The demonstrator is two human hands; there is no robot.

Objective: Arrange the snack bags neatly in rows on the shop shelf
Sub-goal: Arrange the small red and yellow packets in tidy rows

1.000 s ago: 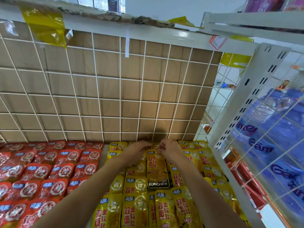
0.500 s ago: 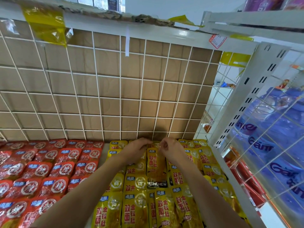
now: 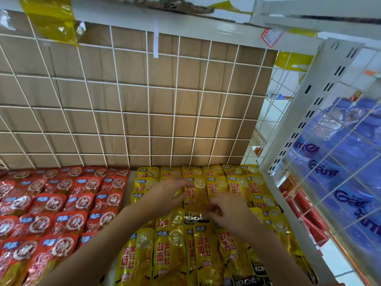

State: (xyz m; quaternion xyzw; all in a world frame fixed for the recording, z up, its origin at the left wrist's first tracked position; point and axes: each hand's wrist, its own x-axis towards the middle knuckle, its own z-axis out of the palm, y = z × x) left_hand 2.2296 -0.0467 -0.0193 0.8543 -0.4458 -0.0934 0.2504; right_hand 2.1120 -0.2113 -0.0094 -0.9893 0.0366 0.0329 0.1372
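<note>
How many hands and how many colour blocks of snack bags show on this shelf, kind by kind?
Hands: 2, left hand and right hand
Red bag block: 1
Yellow bag block: 1
Total: 4
Single bags overlap too much for a sure count.

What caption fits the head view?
Left hand and right hand touch a yellow plastic snack bag in its row; red plastic snack bags lie alongside.
</note>
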